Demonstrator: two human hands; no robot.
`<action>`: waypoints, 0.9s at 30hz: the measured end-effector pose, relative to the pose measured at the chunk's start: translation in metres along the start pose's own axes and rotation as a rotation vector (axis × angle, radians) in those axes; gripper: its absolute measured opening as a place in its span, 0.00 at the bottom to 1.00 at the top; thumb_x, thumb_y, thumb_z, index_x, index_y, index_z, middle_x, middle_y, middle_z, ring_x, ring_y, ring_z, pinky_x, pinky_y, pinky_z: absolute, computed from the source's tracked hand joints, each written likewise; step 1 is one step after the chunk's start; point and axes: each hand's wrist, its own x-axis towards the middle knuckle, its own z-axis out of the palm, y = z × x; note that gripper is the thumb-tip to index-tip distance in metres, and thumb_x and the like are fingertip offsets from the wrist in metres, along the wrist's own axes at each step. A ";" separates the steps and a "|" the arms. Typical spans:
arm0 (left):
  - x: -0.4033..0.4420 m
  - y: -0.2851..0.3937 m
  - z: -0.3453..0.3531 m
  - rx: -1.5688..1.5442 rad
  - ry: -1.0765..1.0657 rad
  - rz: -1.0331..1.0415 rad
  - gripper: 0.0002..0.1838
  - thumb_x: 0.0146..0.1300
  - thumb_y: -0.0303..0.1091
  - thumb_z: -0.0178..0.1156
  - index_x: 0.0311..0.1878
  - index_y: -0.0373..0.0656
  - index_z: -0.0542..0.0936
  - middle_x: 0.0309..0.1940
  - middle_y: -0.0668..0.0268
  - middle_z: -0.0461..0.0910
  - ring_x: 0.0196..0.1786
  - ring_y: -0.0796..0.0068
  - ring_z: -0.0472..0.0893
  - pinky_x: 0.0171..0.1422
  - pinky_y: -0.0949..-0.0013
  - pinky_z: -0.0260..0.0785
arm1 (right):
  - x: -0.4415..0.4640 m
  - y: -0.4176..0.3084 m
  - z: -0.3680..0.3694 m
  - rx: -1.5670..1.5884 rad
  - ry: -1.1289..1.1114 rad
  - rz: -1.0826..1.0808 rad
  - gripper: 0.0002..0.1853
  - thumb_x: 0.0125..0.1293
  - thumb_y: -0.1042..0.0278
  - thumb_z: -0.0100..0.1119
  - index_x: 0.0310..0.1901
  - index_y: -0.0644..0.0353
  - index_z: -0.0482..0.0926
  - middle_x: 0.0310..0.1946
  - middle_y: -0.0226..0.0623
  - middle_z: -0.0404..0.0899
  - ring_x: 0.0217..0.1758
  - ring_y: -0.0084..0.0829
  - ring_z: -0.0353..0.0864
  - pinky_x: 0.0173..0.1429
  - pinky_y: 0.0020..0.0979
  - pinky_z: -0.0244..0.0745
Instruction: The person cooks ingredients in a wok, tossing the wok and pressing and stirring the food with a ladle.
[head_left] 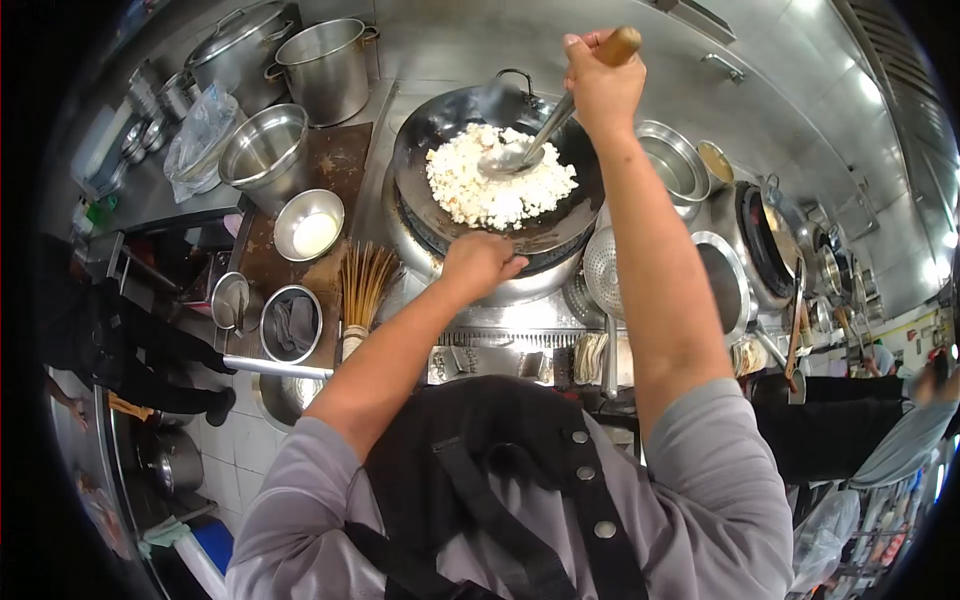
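A black wok (415, 150) sits on a round burner and holds a heap of white crumbly food (470, 190). My right hand (606, 85) is closed around the wooden-ended handle of a metal ladle (560, 118), and the ladle's bowl rests in the food. At the wok's near rim, my left hand (482, 265) has its fingers curled against the edge; a cloth, if any, cannot be made out under it.
Left of the wok are a steel bowl with pale contents (312, 228), a bamboo brush (362, 290), a pot with dark cloth (291, 325) and tall steel pots (325, 75). To the right lie a perforated skimmer (604, 270) and pans. Other people stand at both sides.
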 end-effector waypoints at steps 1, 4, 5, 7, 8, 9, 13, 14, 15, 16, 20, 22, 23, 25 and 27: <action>-0.004 0.001 -0.001 0.001 -0.011 -0.007 0.25 0.64 0.53 0.68 0.23 0.42 0.76 0.26 0.61 0.77 0.35 0.53 0.81 0.39 0.50 0.73 | 0.002 -0.013 0.002 0.057 -0.062 0.132 0.08 0.62 0.75 0.71 0.33 0.62 0.78 0.18 0.31 0.76 0.16 0.23 0.74 0.23 0.26 0.69; -0.001 0.002 -0.002 0.087 -0.094 -0.033 0.22 0.64 0.54 0.66 0.25 0.44 0.83 0.27 0.60 0.82 0.36 0.52 0.83 0.43 0.51 0.75 | 0.022 -0.060 0.008 0.318 -0.134 -0.009 0.08 0.62 0.74 0.72 0.33 0.63 0.79 0.17 0.30 0.76 0.17 0.23 0.75 0.24 0.25 0.69; 0.000 0.004 -0.006 0.066 -0.130 -0.047 0.23 0.65 0.55 0.64 0.26 0.44 0.84 0.28 0.59 0.83 0.38 0.52 0.84 0.44 0.50 0.75 | 0.015 -0.073 0.007 0.267 -0.138 -0.011 0.09 0.62 0.74 0.73 0.33 0.62 0.78 0.17 0.31 0.75 0.18 0.22 0.76 0.24 0.25 0.69; 0.001 0.007 -0.008 0.067 -0.145 -0.078 0.23 0.65 0.55 0.64 0.26 0.44 0.84 0.28 0.59 0.83 0.38 0.52 0.84 0.44 0.49 0.75 | -0.020 -0.022 0.016 0.185 -0.135 -0.015 0.10 0.62 0.72 0.74 0.34 0.62 0.79 0.21 0.29 0.78 0.21 0.21 0.77 0.28 0.25 0.72; 0.001 0.007 -0.008 0.070 -0.159 -0.098 0.24 0.66 0.55 0.64 0.26 0.43 0.84 0.28 0.59 0.84 0.38 0.51 0.84 0.44 0.49 0.75 | -0.037 0.009 0.017 0.100 -0.126 -0.027 0.11 0.61 0.69 0.75 0.34 0.61 0.80 0.25 0.27 0.81 0.24 0.20 0.78 0.31 0.25 0.75; 0.001 0.005 -0.009 0.071 -0.158 -0.097 0.24 0.66 0.55 0.64 0.26 0.43 0.84 0.28 0.59 0.84 0.38 0.51 0.84 0.44 0.49 0.75 | -0.041 0.029 0.018 0.140 -0.040 0.036 0.10 0.60 0.71 0.75 0.35 0.62 0.80 0.22 0.26 0.79 0.19 0.20 0.74 0.25 0.24 0.69; -0.001 -0.002 -0.006 0.038 -0.162 -0.078 0.25 0.67 0.55 0.64 0.25 0.43 0.82 0.27 0.58 0.82 0.37 0.50 0.83 0.43 0.47 0.74 | 0.019 -0.039 -0.008 0.174 -0.047 0.093 0.12 0.63 0.77 0.73 0.37 0.61 0.75 0.20 0.30 0.75 0.16 0.22 0.72 0.23 0.26 0.69; 0.001 -0.005 -0.006 0.037 -0.188 -0.102 0.25 0.67 0.55 0.64 0.24 0.42 0.81 0.26 0.58 0.80 0.36 0.50 0.82 0.42 0.46 0.74 | 0.018 -0.058 -0.020 0.166 -0.074 0.025 0.11 0.64 0.77 0.72 0.38 0.61 0.74 0.21 0.31 0.75 0.16 0.21 0.72 0.23 0.26 0.70; 0.000 -0.006 -0.006 0.028 -0.166 -0.071 0.26 0.68 0.57 0.62 0.25 0.42 0.81 0.27 0.57 0.81 0.36 0.49 0.82 0.42 0.46 0.74 | 0.003 -0.061 -0.028 0.238 -0.038 -0.016 0.10 0.63 0.78 0.71 0.36 0.61 0.76 0.21 0.31 0.77 0.18 0.20 0.74 0.24 0.25 0.70; -0.002 -0.005 -0.005 0.022 -0.174 -0.077 0.26 0.68 0.57 0.62 0.25 0.42 0.81 0.27 0.57 0.81 0.36 0.49 0.82 0.42 0.46 0.74 | -0.016 -0.054 -0.035 0.306 0.002 -0.049 0.08 0.61 0.79 0.71 0.35 0.62 0.78 0.22 0.31 0.79 0.19 0.20 0.76 0.25 0.25 0.71; 0.008 0.003 -0.012 0.050 -0.202 -0.115 0.25 0.68 0.57 0.60 0.29 0.44 0.85 0.30 0.57 0.85 0.38 0.50 0.85 0.43 0.49 0.77 | -0.037 -0.002 -0.043 0.093 0.066 0.175 0.10 0.62 0.78 0.73 0.37 0.63 0.77 0.21 0.31 0.78 0.19 0.21 0.77 0.25 0.26 0.71; 0.005 0.007 -0.015 0.088 -0.268 -0.152 0.25 0.68 0.57 0.60 0.29 0.43 0.85 0.30 0.57 0.85 0.38 0.51 0.85 0.43 0.49 0.78 | -0.010 -0.046 -0.050 0.323 0.013 0.154 0.11 0.63 0.76 0.74 0.37 0.62 0.76 0.20 0.30 0.77 0.19 0.20 0.76 0.25 0.26 0.71; 0.002 0.001 -0.009 0.060 -0.180 -0.080 0.25 0.68 0.57 0.61 0.27 0.43 0.84 0.29 0.57 0.84 0.37 0.50 0.85 0.42 0.48 0.77 | -0.014 -0.082 -0.056 0.303 -0.019 0.075 0.11 0.64 0.75 0.73 0.37 0.62 0.76 0.20 0.30 0.76 0.18 0.20 0.74 0.24 0.26 0.70; 0.005 0.002 -0.013 0.048 -0.170 -0.094 0.25 0.68 0.57 0.61 0.27 0.43 0.84 0.28 0.57 0.84 0.36 0.50 0.85 0.42 0.48 0.77 | -0.055 -0.078 -0.065 0.322 -0.027 0.096 0.10 0.65 0.75 0.72 0.37 0.62 0.76 0.20 0.31 0.77 0.18 0.21 0.74 0.24 0.26 0.71; 0.003 0.006 -0.011 0.024 -0.143 -0.097 0.25 0.68 0.56 0.61 0.26 0.43 0.82 0.28 0.57 0.83 0.37 0.50 0.84 0.43 0.47 0.75 | -0.110 -0.045 -0.080 0.270 0.022 0.110 0.10 0.67 0.74 0.71 0.38 0.62 0.77 0.21 0.31 0.78 0.19 0.21 0.76 0.26 0.25 0.73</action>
